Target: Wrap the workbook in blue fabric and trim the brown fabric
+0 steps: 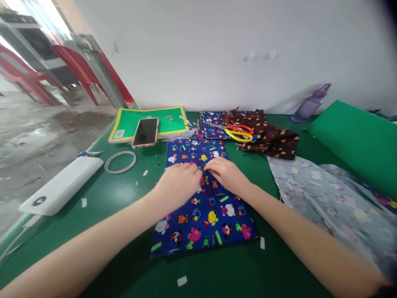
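Both left hand (180, 185) and right hand (226, 174) curled on patterned sheet (203, 221), pinching unclear; scissors (231, 133), phone (145, 132) beyond.

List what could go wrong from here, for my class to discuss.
The white power bank lies close to the edge of the green table, so a tug on its cable could pull it off. A white scrap beside the blue patterned piece might get caught under it. The scissors lie just beyond that piece, so a careless reach could meet them.

Fabric panel (192, 223) mid worktop (130, 256), phone (146, 131) on book (170, 115) at far-left corner, scissors (242, 133) on cloth (277, 142) behind, power bank (66, 184) along left edge!
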